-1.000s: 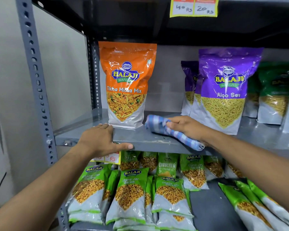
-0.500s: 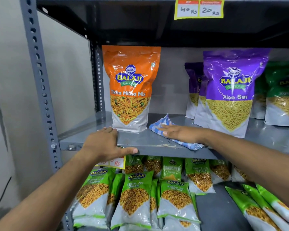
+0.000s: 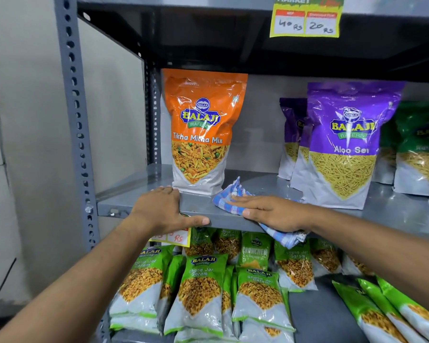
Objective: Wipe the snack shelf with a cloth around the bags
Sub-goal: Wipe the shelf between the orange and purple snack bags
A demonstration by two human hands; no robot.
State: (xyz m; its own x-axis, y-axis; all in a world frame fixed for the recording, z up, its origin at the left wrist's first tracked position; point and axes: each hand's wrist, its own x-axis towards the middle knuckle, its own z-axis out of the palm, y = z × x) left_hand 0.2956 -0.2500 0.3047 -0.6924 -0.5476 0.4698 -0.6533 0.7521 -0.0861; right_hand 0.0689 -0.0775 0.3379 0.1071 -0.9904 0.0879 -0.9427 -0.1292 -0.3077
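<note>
Head view, nearest first: the left hand [image 3: 162, 210] grips the front lip of the grey metal shelf [image 3: 139, 191], fingers curled over the top and thumb hooked under the edge, holding nothing else, which looks like a brace for the body. Just to its right, the right hand [image 3: 274, 214] lies flat with fingers spread, pressing the blue-and-white checked cloth [image 3: 229, 198] onto the shelf; one end of the cloth hangs off the front edge below the wrist. To wipe well here, I judge the palm should keep even pressure and the loose end should be gathered under the hand so it cleans rather than trails. Behind, the tall orange snack bag [image 3: 201, 132] stands upright almost touching the cloth's far corner, and the purple snack bag [image 3: 344, 144] stands near the forearm; strokes should run through the bare gap between them, curving round each base without nudging them over.
</note>
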